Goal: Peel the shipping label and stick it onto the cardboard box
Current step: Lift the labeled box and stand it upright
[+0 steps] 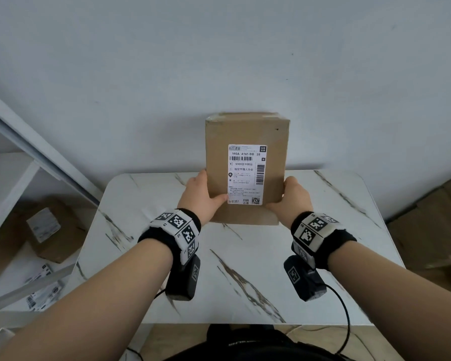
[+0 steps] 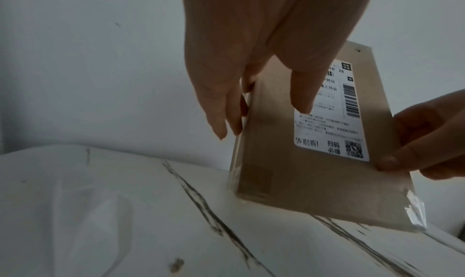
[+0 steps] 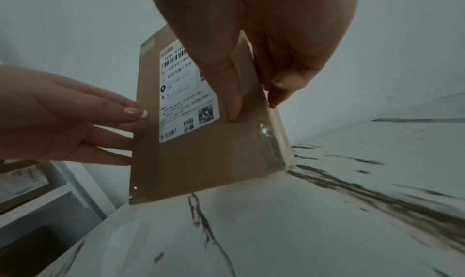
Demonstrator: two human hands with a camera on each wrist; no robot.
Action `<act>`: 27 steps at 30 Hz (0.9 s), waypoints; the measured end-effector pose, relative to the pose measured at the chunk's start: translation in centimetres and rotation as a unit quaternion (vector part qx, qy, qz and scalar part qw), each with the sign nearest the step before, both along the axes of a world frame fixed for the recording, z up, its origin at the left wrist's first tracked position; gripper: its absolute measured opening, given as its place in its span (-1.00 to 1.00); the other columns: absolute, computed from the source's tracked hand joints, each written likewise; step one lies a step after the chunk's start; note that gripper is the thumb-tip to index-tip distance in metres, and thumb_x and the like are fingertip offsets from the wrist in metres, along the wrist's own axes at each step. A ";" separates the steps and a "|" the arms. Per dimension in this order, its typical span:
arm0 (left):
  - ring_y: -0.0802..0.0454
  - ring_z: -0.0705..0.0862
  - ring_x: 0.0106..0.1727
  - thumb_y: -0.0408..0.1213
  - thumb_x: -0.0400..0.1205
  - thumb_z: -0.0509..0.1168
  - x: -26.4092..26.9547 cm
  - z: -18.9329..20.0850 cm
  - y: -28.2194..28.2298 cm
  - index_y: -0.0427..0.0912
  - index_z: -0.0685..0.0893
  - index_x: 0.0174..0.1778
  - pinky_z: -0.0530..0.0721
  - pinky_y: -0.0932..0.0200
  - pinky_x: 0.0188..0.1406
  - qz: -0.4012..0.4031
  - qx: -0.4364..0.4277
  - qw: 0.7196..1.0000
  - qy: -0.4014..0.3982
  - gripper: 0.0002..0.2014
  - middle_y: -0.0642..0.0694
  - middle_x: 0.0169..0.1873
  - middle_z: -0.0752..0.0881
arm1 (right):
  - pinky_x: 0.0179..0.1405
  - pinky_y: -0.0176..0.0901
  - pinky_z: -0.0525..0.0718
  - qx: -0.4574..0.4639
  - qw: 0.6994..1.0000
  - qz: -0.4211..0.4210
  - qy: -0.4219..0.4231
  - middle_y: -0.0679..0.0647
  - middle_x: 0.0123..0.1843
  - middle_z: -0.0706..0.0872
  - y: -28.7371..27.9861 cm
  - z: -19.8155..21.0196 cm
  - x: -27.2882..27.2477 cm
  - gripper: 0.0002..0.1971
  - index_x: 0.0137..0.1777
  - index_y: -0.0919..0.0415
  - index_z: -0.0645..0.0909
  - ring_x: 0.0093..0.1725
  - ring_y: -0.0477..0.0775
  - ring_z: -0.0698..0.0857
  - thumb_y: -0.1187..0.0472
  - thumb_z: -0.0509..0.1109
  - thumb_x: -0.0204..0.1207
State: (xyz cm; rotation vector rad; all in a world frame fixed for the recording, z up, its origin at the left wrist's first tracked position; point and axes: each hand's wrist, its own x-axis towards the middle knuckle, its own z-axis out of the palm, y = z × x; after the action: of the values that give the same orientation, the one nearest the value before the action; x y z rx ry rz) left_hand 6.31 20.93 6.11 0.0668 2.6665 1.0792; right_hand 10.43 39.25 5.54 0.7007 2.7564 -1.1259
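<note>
I hold a brown cardboard box [image 1: 219, 142] upright over the far half of the marble table [image 1: 245, 282], its broad face towards me. A white shipping label [image 1: 246, 174] with barcodes lies flat on that face. My left hand [image 1: 202, 195] grips the box's left edge, thumb on the front by the label's lower left corner. My right hand [image 1: 290, 198] grips the right edge, thumb on the front. In the left wrist view the left hand's fingers [image 2: 226, 106] run along the box [image 2: 302, 182] side beside the label [image 2: 332, 126]. The right wrist view shows the box [image 3: 201, 162], label [image 3: 186, 94] and both hands.
A white shelf unit [image 1: 16, 162] stands at the left with a labelled cardboard box [image 1: 52, 230] and loose label sheets [image 1: 42, 295]. More cardboard boxes [image 1: 432, 230] sit on the floor at the right. A pale wall stands close behind the table.
</note>
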 end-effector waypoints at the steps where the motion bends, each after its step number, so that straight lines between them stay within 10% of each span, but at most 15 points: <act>1: -0.18 0.66 0.27 -0.18 0.51 0.43 -0.1 0.0 0.0 -0.17 0.47 0.39 0.63 -0.13 0.34 -0.006 0.011 1.000 -0.004 -0.46 -0.20 0.30 0.63 | -0.05 -0.02 0.55 0.006 1.000 -0.002 -0.005 0.31 0.15 0.68 0.1 -0.1 -0.3 -0.65 0.13 0.36 0.45 0.16 0.32 0.64 0.33 0.44 0.38; 16: -0.24 0.71 0.15 -0.31 0.52 0.36 -2.6 -3.6 0.0 -0.33 0.35 0.39 0.70 -0.18 0.20 -0.002 0.002 0.999 -0.052 -0.46 -0.26 0.18 0.70 | -0.23 -0.15 0.42 -0.011 0.997 0.041 -0.069 0.23 -0.18 0.61 0.6 -2.7 -3.8 -0.85 -0.16 0.30 0.51 -0.20 0.20 0.52 0.22 0.23 0.56; 27: -0.26 0.66 0.29 -0.35 0.56 0.34 -3.9 -4.5 -0.2 -0.36 0.26 0.42 0.65 -0.16 0.28 0.002 -0.040 0.997 -0.072 -0.44 -0.29 0.32 0.62 | -0.28 -0.21 0.37 -0.020 0.994 0.053 -0.096 0.24 -0.13 0.62 -0.2 -3.6 -5.1 -0.73 0.13 0.39 0.61 -0.18 0.19 0.50 0.26 0.16 0.60</act>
State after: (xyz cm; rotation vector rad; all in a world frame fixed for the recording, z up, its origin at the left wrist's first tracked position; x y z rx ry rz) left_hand 2.45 20.71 1.57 -0.0296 2.5772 0.9394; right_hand 5.30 39.02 1.98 0.6140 2.5716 -1.0313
